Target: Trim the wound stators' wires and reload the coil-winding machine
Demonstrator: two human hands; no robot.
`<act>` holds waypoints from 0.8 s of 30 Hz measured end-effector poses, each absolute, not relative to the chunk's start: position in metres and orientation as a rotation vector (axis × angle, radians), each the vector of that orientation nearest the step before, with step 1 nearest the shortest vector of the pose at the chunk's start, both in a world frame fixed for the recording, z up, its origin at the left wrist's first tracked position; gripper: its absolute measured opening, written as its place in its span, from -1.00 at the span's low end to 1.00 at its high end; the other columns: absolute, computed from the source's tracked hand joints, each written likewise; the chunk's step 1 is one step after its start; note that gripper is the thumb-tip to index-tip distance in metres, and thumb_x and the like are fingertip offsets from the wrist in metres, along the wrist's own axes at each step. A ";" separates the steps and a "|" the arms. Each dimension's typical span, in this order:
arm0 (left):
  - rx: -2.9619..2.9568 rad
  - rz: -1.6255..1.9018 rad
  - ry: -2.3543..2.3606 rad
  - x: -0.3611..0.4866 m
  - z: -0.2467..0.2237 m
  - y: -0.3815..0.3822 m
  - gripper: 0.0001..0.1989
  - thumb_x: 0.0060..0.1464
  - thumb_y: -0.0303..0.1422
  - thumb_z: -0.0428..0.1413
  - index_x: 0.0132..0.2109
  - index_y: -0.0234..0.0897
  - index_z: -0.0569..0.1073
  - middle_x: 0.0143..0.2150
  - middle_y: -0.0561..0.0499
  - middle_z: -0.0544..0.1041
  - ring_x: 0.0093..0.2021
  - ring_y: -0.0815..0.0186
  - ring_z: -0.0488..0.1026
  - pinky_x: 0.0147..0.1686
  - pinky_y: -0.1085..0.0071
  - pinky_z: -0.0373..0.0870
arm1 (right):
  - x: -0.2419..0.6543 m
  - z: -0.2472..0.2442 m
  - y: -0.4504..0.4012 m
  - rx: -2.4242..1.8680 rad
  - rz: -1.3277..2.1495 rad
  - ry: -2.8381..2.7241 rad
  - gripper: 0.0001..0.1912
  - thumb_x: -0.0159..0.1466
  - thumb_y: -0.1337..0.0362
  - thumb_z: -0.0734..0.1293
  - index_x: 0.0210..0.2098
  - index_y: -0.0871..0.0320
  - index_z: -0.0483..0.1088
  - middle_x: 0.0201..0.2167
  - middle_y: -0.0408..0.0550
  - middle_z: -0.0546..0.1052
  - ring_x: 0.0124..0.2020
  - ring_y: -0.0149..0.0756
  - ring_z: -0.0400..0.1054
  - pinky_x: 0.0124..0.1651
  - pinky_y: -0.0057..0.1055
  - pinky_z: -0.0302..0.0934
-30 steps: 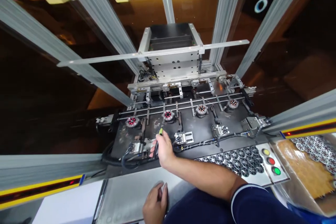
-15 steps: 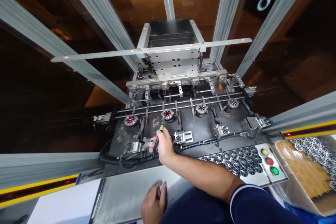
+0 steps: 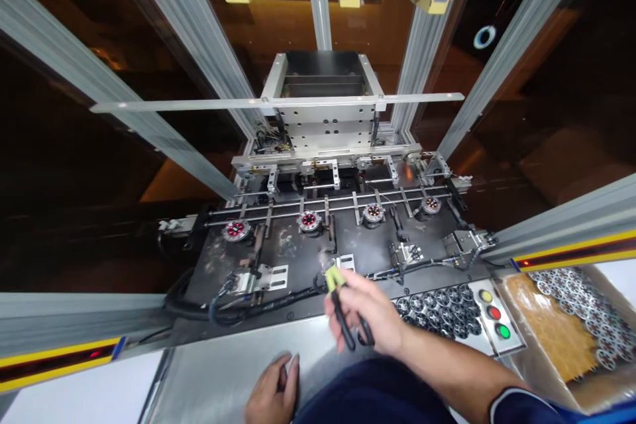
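Note:
Green-and-black-handled pliers (image 3: 342, 308) are in my right hand (image 3: 370, 308), above the front edge of the dark machine plate. Their handles are spread and the jaws, blurred by motion, point up and away, near a small silver bracket (image 3: 346, 262). My left hand (image 3: 272, 389) rests on the metal ledge (image 3: 213, 371), fingers loosely curled, with nothing visible in it. Beyond my hands, several round workpieces with ringed centres sit in holders along the plate: one lit red at far left (image 3: 236, 230), another red one (image 3: 309, 221), then a paler one (image 3: 373, 213) and another (image 3: 430, 205).
Black and silver round parts (image 3: 440, 311) lie in rows at right, beside a panel with yellow, red and green buttons (image 3: 493, 313). Farther right stands a box of similar parts (image 3: 586, 305). Yellow-edged light bars (image 3: 59, 361) flank the station. A flat bar (image 3: 199, 105) spans the back.
My right hand has pulled back and to the right with the pliers, away from the second workpiece. The view has shifted slightly; my left hand stays on the ledge.

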State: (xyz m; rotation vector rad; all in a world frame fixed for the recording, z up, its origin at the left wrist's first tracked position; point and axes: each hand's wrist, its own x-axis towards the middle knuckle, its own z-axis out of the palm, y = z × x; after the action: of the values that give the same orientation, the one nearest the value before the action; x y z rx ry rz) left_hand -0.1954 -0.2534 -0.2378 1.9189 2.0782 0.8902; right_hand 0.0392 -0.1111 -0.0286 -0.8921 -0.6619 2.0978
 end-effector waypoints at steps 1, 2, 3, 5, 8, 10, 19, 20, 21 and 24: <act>1.945 0.899 2.075 -0.195 -0.239 -0.253 -0.70 0.21 -0.08 0.10 -0.20 -0.21 0.55 -0.42 0.04 0.63 -0.50 0.31 0.57 -0.42 0.42 0.45 | 0.050 -0.038 -0.104 -0.966 2.008 -0.637 -0.55 0.15 0.01 0.40 -0.09 0.13 0.33 -0.40 -0.18 0.49 -0.60 -0.45 0.38 -0.61 -0.51 0.30; 1.975 0.909 2.076 -0.195 -0.240 -0.252 -0.70 0.20 -0.08 0.11 -0.20 -0.22 0.54 -0.43 0.05 0.62 -0.50 0.32 0.57 -0.40 0.43 0.46 | 0.058 -0.048 -0.096 -1.022 1.936 -0.616 -0.54 0.15 0.01 0.39 -0.06 0.12 0.31 -0.41 -0.19 0.48 -0.59 -0.45 0.38 -0.60 -0.51 0.31; 2.013 0.914 2.078 -0.195 -0.241 -0.252 -0.69 0.21 -0.08 0.10 -0.20 -0.22 0.54 -0.43 0.06 0.62 -0.50 0.32 0.57 -0.40 0.44 0.46 | 0.064 -0.059 -0.089 -1.061 1.882 -0.595 -0.53 0.16 0.02 0.38 -0.03 0.12 0.30 -0.42 -0.21 0.48 -0.58 -0.45 0.38 -0.59 -0.52 0.32; 2.092 0.926 2.092 -0.195 -0.243 -0.251 -0.68 0.23 -0.07 0.08 -0.20 -0.22 0.53 -0.44 0.07 0.62 -0.50 0.32 0.57 -0.42 0.45 0.45 | 0.072 -0.078 -0.077 -1.120 1.799 -0.552 -0.53 0.16 0.03 0.37 -0.02 0.12 0.29 -0.44 -0.22 0.47 -0.58 -0.45 0.38 -0.60 -0.53 0.29; 2.155 0.871 2.107 -0.197 -0.244 -0.252 -0.69 0.25 -0.09 0.05 -0.17 -0.22 0.52 -0.41 0.05 0.64 -0.48 0.31 0.59 -0.43 0.43 0.46 | 0.074 -0.097 -0.068 -1.156 1.722 -0.493 -0.59 0.17 0.03 0.36 -0.10 0.12 0.30 -0.46 -0.22 0.46 -0.60 -0.44 0.36 -0.63 -0.54 0.25; 2.162 0.790 2.104 -0.198 -0.243 -0.252 -0.71 0.27 -0.12 0.04 -0.15 -0.23 0.50 -0.38 0.03 0.64 -0.46 0.30 0.59 -0.41 0.42 0.46 | 0.074 -0.102 -0.065 -1.157 1.695 -0.460 -0.62 0.18 0.04 0.37 -0.13 0.12 0.30 -0.47 -0.23 0.46 -0.60 -0.44 0.36 -0.63 -0.54 0.24; 2.072 0.731 2.114 -0.196 -0.237 -0.254 -0.69 0.25 -0.08 0.05 -0.17 -0.22 0.51 -0.38 0.03 0.64 -0.48 0.28 0.58 -0.43 0.41 0.45 | 0.077 -0.117 -0.055 -1.109 1.662 -0.353 -0.69 0.35 0.09 0.31 -0.07 0.19 0.32 -0.45 -0.21 0.44 -0.60 -0.51 0.30 -0.60 -0.56 0.23; 2.044 0.723 2.115 -0.196 -0.236 -0.254 -0.69 0.24 -0.08 0.06 -0.16 -0.21 0.52 -0.37 0.02 0.65 -0.47 0.28 0.58 -0.42 0.41 0.45 | 0.077 -0.118 -0.054 -1.098 1.661 -0.351 -0.69 0.35 0.08 0.31 -0.08 0.19 0.32 -0.45 -0.22 0.43 -0.61 -0.52 0.29 -0.60 -0.57 0.22; 2.020 0.721 2.123 -0.195 -0.236 -0.254 -0.68 0.24 -0.07 0.06 -0.16 -0.21 0.53 -0.37 0.02 0.65 -0.46 0.28 0.59 -0.42 0.41 0.45 | 0.076 -0.119 -0.053 -1.083 1.661 -0.352 -0.69 0.34 0.07 0.31 -0.10 0.17 0.31 -0.47 -0.23 0.42 -0.62 -0.52 0.29 -0.61 -0.58 0.21; 1.982 0.732 2.159 -0.196 -0.239 -0.255 -0.63 0.21 -0.04 0.07 -0.19 -0.25 0.55 -0.38 0.01 0.66 -0.45 0.29 0.60 -0.39 0.43 0.46 | 0.072 -0.110 -0.062 -1.010 1.722 -0.388 -0.66 0.25 0.01 0.37 -0.20 0.12 0.28 -0.52 -0.29 0.38 -0.66 -0.52 0.28 -0.68 -0.61 0.16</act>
State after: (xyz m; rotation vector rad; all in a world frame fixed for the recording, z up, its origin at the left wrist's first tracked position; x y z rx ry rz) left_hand -0.1961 -0.2552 -0.2386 1.9824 2.1592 0.7321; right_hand 0.0722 -0.0618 -0.1097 -1.0102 -0.3883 1.7219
